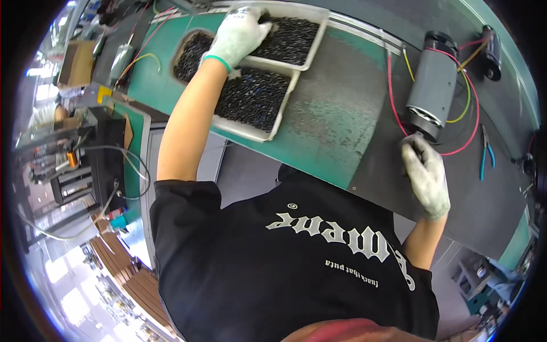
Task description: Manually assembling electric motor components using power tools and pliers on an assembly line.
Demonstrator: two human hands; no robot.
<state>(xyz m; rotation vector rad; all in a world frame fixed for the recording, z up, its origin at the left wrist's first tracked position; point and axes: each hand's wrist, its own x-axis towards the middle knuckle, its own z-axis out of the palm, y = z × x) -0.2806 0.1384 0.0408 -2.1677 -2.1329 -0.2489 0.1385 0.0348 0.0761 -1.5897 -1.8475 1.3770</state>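
Observation:
My left hand, in a whitish glove with a green cuff, reaches over a pale tray of small black parts. Its fingers are curled at the parts; whatever lies between them is too small to make out. A grey cylindrical motor with dark end caps lies on the dark mat to the right. At its near end is my gloved right hand, with fingers bent together by the end cap. What these fingertips pinch, if anything, is hidden.
A second pale tray of black parts is nearer me, with a smaller container beside it. Red and yellow-green wires loop around the motor. Blue-handled pliers and a smaller dark cylinder are at the right.

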